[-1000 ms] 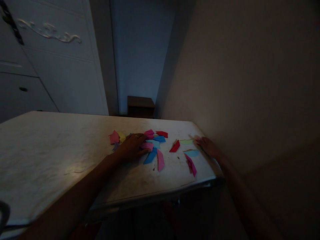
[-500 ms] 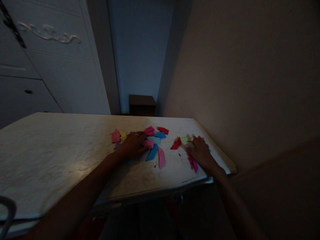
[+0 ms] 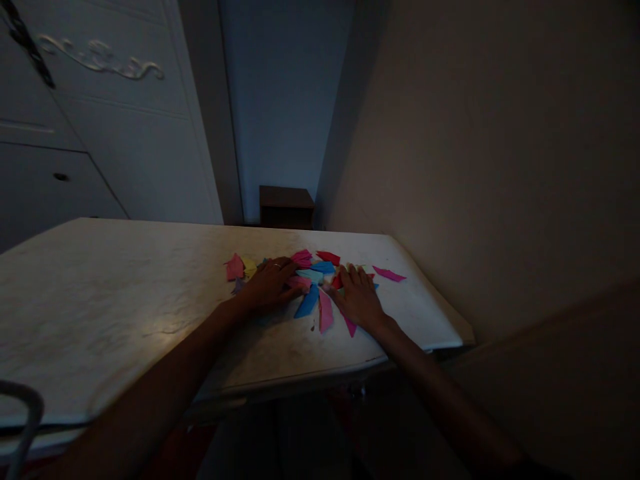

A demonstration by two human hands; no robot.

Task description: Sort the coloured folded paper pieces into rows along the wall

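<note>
Bright paper bits (image 3: 311,275) lie under and between the left hand (image 3: 273,281) and the right hand (image 3: 358,297), with a blue bit (image 3: 307,302) and a light pink bit (image 3: 325,311) in the gap. Both hands are palm down with fingers out wide. A dark pink bit (image 3: 389,274) sits alone on the tabletop (image 3: 300,360), right of the right hand.

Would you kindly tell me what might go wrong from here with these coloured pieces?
The right hand lies spread over several coloured pieces, so they may crease or slide over one another. A lone magenta piece lies apart, to the right of that hand, and could be overlooked. A pink piece lies between that hand and the left hand, so either might drag it by accident.
</note>
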